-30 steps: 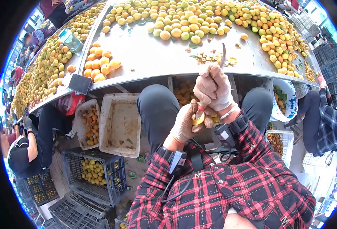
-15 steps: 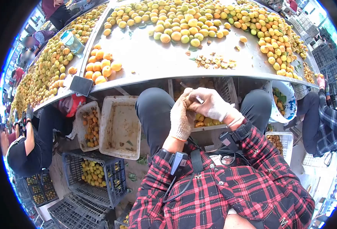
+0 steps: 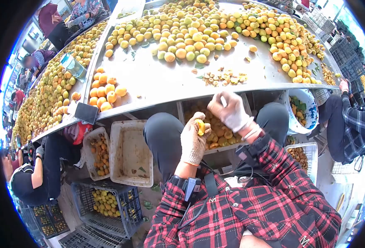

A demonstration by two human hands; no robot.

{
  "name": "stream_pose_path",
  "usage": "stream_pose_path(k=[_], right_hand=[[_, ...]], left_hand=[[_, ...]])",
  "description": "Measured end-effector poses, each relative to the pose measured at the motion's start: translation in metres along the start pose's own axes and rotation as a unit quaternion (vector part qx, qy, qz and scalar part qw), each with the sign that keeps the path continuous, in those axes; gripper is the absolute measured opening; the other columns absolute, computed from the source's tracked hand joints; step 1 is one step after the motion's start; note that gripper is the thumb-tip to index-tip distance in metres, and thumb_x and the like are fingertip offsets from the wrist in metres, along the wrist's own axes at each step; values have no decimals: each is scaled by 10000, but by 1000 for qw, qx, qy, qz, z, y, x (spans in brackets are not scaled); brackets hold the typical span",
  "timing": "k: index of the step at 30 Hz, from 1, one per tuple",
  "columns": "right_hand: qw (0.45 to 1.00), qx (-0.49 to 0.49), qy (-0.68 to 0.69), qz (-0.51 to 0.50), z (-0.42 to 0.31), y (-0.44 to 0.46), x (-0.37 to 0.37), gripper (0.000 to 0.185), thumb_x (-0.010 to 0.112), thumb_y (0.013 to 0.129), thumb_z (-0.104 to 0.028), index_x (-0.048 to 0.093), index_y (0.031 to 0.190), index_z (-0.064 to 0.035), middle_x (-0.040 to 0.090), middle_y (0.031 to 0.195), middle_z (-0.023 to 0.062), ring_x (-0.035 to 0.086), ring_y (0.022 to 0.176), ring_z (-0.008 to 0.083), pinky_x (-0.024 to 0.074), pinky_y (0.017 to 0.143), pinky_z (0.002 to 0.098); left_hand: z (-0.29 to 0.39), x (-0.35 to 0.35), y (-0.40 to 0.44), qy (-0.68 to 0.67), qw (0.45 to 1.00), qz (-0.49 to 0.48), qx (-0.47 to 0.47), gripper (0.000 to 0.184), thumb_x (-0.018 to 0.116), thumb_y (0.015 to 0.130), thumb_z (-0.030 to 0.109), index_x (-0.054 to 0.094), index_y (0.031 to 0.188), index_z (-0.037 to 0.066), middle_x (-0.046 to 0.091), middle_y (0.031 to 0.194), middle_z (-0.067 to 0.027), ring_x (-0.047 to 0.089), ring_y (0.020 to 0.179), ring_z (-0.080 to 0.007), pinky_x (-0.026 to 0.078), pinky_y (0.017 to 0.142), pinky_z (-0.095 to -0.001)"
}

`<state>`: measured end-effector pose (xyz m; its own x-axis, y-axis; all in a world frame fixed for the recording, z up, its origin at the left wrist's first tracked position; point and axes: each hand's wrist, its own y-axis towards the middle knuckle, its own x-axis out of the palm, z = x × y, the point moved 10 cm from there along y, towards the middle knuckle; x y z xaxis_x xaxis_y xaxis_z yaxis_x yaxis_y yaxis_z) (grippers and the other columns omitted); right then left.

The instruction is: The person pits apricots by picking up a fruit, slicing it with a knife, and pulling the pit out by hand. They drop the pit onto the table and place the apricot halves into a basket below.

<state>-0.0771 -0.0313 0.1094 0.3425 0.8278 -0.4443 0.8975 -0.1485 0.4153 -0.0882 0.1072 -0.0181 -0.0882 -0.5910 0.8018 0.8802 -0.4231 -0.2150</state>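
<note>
I see the left hand (image 3: 195, 138) curled round a yellow fruit (image 3: 201, 127), held between the knees. The right hand (image 3: 232, 109), apart from it near the edge of the desk (image 3: 145, 78), grips a pale object (image 3: 223, 101), perhaps a handle. Cut pieces (image 3: 224, 77) lie on the desk beyond.

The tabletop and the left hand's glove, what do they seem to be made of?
Tabletop: likely metal, smooth and shiny, judging by its pale grey sheen and bright glare.
Glove on the left hand: seemingly knitted fabric, matte, with a coarse texture; the fibre can't be told.
</note>
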Motion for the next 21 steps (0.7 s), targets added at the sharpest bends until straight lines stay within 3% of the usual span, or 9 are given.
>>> stream_pose_path(k=[3, 6, 9, 12, 13, 16, 17, 18, 21], right_hand=[[991, 12, -129, 41, 38, 45, -27, 181, 742, 817, -165, 610, 823, -42, 612, 694, 87, 576, 666, 152, 482, 645, 315], [967, 226, -122, 7, 78, 87, -41, 272, 729, 837, -320, 668, 876, -58, 691, 787, 165, 675, 781, 242, 514, 700, 351], [964, 221, -149, -18, 121, 135, -37, 313, 714, 844, -321, 692, 989, -45, 719, 844, 132, 686, 818, 224, 526, 770, 341], [961, 256, -79, -62, 123, 162, -10, 305, 685, 837, -291, 695, 995, -31, 709, 831, 143, 681, 672, 220, 548, 631, 328], [964, 228, -121, -61, 112, 173, -2, 282, 680, 835, -276, 702, 977, -33, 701, 804, 133, 663, 595, 206, 541, 553, 319], [969, 136, -179, -99, 116, 212, 49, 233, 664, 813, -262, 713, 942, -75, 705, 857, 163, 692, 821, 315, 543, 759, 379], [966, 16, -236, -107, 98, 222, 66, 208, 686, 813, -221, 691, 938, -56, 687, 773, 144, 679, 709, 275, 528, 663, 353], [961, 27, -244, -131, 102, 231, 86, 226, 669, 810, -225, 684, 964, -61, 690, 868, 177, 670, 825, 343, 518, 757, 383], [943, -9, -288, -165, 85, 249, 138, 235, 569, 866, -223, 692, 1009, -83, 693, 967, 193, 665, 956, 357, 521, 827, 424]], left_hand=[[-7, -1, 3, 61, 998, -4, 6, 330, 549, 987, 142, 540, 1287, 3, 556, 1211, -61, 592, 1006, -162, 477, 882, -276], [6, 8, -2, 300, 953, 5, 48, 471, 586, 936, 56, 465, 1381, -40, 456, 1469, -127, 415, 1364, -222, 304, 1118, -294], [14, 18, -5, 330, 941, -18, 70, 491, 589, 931, 56, 458, 1394, -36, 455, 1468, -137, 413, 1360, -207, 324, 1108, -307], [3, 5, -1, 247, 969, 3, 1, 472, 590, 937, 68, 478, 1383, -40, 541, 1368, -129, 530, 1225, -189, 403, 1033, -292], [-3, 3, -1, 203, 979, 16, -29, 432, 581, 956, 95, 508, 1352, -62, 577, 1281, -93, 569, 1107, -155, 436, 963, -276], [-3, 5, -2, 220, 972, 28, -82, 457, 579, 966, 135, 486, 1364, -68, 594, 1257, -120, 590, 1087, -169, 443, 963, -285], [-5, 6, -1, 214, 972, 12, -98, 480, 579, 970, 158, 467, 1377, -70, 600, 1248, -141, 590, 1099, -176, 444, 973, -290], [-6, 6, 0, 208, 973, 8, -102, 499, 585, 972, 178, 456, 1384, -73, 610, 1231, -150, 593, 1093, -178, 444, 978, -293], [-10, 0, 1, 208, 967, -1, -147, 499, 573, 977, 187, 451, 1382, -79, 611, 1226, -149, 596, 1089, -181, 444, 986, -297]])
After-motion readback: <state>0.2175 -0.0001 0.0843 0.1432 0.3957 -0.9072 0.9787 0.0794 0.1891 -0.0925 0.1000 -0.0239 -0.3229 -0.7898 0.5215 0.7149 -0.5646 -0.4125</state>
